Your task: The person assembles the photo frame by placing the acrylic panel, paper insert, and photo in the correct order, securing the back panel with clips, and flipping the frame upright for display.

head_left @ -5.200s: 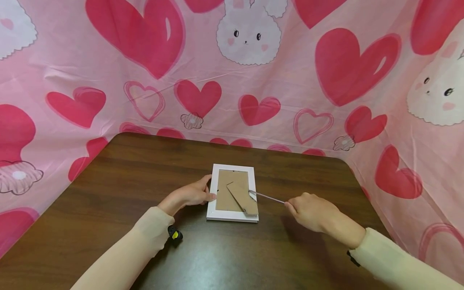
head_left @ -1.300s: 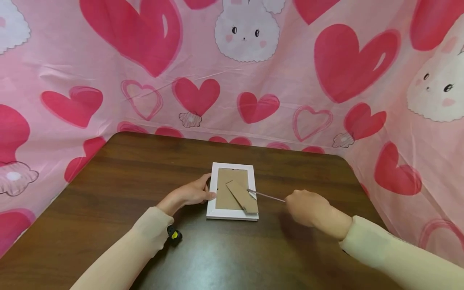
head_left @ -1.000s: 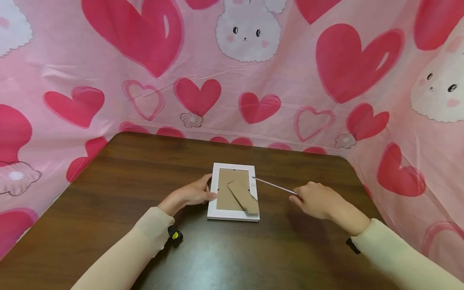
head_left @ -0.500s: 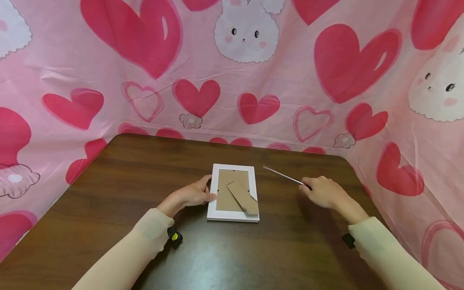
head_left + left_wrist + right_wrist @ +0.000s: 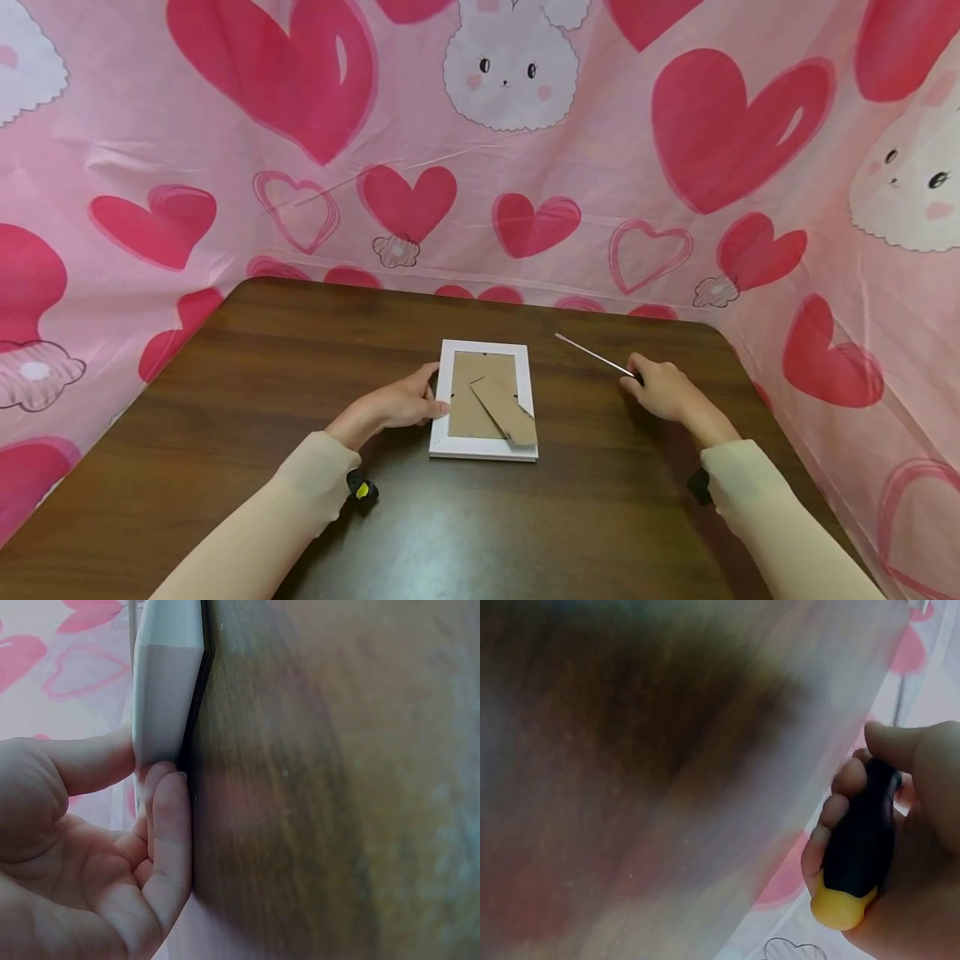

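A white picture frame [image 5: 444,400] lies face down on the table, its brown cardboard back [image 5: 480,367] and slanted easel leg [image 5: 504,410] showing. My left hand [image 5: 401,400] grips the frame's left edge, thumb on top and fingers at the side, as the left wrist view shows on the frame's white side [image 5: 169,697]. Right of the frame, my right hand [image 5: 663,392] holds a screwdriver [image 5: 596,356] by its black handle with a yellow end [image 5: 859,840]. The metal shaft points up and left, its tip apart from the frame.
The brown wooden table [image 5: 337,333] has a far edge and a right edge against a pink curtain [image 5: 465,192] printed with hearts and rabbits. A black wrist camera with a yellow mark [image 5: 362,490] hangs under the left cuff.
The screwdriver tip was at the frame's right edge by the cardboard back; my right hand has drawn it off, up and to the right. The left hand and frame have stayed put.
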Motion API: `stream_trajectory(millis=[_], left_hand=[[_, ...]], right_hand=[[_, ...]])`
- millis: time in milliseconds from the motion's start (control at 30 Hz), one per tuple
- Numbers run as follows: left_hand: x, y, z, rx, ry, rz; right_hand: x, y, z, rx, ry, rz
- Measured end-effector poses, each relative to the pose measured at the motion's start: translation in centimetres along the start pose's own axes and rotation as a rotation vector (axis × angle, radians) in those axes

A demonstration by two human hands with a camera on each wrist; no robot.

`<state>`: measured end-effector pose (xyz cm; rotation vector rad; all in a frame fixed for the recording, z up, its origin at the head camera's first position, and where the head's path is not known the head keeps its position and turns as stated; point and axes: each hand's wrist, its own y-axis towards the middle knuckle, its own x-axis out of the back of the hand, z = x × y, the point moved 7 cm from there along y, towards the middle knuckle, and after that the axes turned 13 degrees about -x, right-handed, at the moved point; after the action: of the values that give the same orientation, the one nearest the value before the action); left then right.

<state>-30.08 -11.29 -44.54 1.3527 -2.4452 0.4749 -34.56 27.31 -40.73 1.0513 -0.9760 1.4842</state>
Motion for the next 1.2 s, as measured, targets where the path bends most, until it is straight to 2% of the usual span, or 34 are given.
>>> stream_trajectory(millis=[233, 533, 767, 1200], left_hand=[[0.0, 0.0, 0.2, 0.001, 0.011, 0.003], [0.0, -0.1, 0.2, 0.01, 0.02, 0.002], [0.1, -0.1, 0.2, 0.016, 0.018, -0.007], [0.0, -0.2, 0.1, 0.004, 0.019, -0.009]], right_hand=[[-0.8, 0.6, -0.2, 0.068, 0.011, 0.007], [-1.3, 1.2, -1.1, 0.048, 0.036, 0.02], [-1.0, 1.4, -0.9, 0.05, 0.049, 0.078], [-1.0, 1.5, -0.9, -0.056, 0.014, 0.152]])
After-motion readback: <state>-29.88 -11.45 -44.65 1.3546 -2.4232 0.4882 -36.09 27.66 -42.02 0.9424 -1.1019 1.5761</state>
